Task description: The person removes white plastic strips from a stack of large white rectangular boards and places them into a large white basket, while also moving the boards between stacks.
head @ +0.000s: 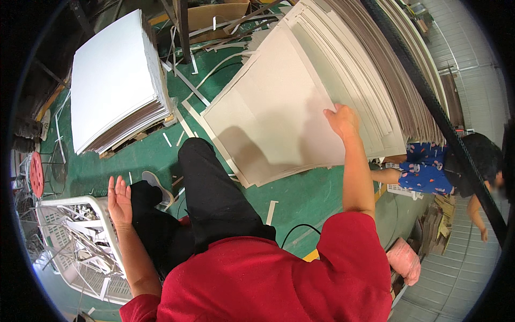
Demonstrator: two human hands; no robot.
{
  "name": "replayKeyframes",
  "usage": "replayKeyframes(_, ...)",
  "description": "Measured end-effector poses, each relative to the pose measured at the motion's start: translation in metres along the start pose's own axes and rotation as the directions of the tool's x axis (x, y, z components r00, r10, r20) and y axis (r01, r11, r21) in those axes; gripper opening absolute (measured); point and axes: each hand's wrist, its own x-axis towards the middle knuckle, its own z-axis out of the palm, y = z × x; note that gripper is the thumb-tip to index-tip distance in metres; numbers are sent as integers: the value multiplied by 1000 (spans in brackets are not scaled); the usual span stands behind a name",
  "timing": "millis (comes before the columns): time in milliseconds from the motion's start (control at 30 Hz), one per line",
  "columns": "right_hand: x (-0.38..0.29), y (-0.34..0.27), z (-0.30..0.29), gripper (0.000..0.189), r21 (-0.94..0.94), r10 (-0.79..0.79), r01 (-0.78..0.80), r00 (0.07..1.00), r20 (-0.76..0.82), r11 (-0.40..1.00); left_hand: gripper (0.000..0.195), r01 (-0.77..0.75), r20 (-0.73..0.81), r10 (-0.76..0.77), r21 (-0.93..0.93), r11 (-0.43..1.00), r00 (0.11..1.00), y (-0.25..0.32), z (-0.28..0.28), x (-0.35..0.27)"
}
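My right hand (pixel 342 120) is at the edge of a large grey-beige paperboard sheet (pixel 269 104), which lies at the front of a tall stack of board (pixel 358 72). Its fingers are bent over that edge, thumb towards the sheet; whether they pinch it I cannot tell. My left hand (pixel 120 199) is raised with its palm up and fingers extended, holding nothing, beside the rim of a white plastic basket (pixel 100 205) full of paper offcuts (pixel 86 241). Beyond it, a stack of white board sheets (pixel 114 80) rests on a wooden pallet (pixel 136 139).
Loose strips (pixel 272 212) lie about the green floor (pixel 305 197). A red round stool (pixel 36 174) stands at the far left, a cardboard box (pixel 215 16) at the top. Another person (pixel 428 169) is at the right, near a pink bag (pixel 403 261). A dark post (pixel 183 32) stands between the stacks.
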Motion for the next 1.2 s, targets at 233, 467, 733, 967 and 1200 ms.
replayKeyframes(233,-59,-34,-35,42,160,-328,300,924,197,941,47,96,-91,-82,170,981,992,-19,24,0)
replayKeyframes(467,-132,-84,-72,26,650,-637,292,666,389,702,42,163,206,-398,679,716,894,-78,152,-22)
replayKeyframes(733,-195,-147,-63,22,603,-753,599,658,5,527,59,-229,378,-92,718,658,921,-78,227,-43)
replayKeyframes(967,-223,-183,-44,22,732,-782,566,620,-73,380,61,-326,325,155,579,748,933,-60,232,-39)
replayKeyframes(1200,-245,-206,-47,14,796,-654,347,753,80,497,48,-298,246,200,470,831,948,-70,202,-43)
